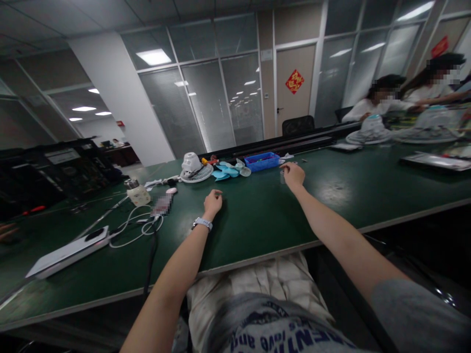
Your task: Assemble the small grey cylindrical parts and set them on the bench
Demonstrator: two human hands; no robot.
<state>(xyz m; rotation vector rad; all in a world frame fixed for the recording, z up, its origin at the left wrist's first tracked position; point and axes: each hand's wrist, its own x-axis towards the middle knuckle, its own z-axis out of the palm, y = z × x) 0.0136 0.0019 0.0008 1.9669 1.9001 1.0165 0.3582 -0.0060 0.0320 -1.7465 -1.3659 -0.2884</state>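
Observation:
My left hand (213, 203), with a pale watch (202, 224) on its wrist, rests low over the green table with its fingers curled. What it holds, if anything, is too small to make out. My right hand (293, 174) is closed, fingertips together, to the right of a blue tray (262, 162) of small parts. Below its fingertips is a small clear piece (282, 177); I cannot tell whether the hand grips it. Light-blue fan blades (226, 170) lie left of the tray. Beside them a white fan body (191, 164) sits on its round grille (197, 174).
On the left are a cream bottle (139, 192), white cables (127, 230) and a long white box-shaped device (69, 252). A yellow-and-red tool (210, 161) lies behind the blades. Two people (382, 98) sit at the far right near more fan parts (371, 130).

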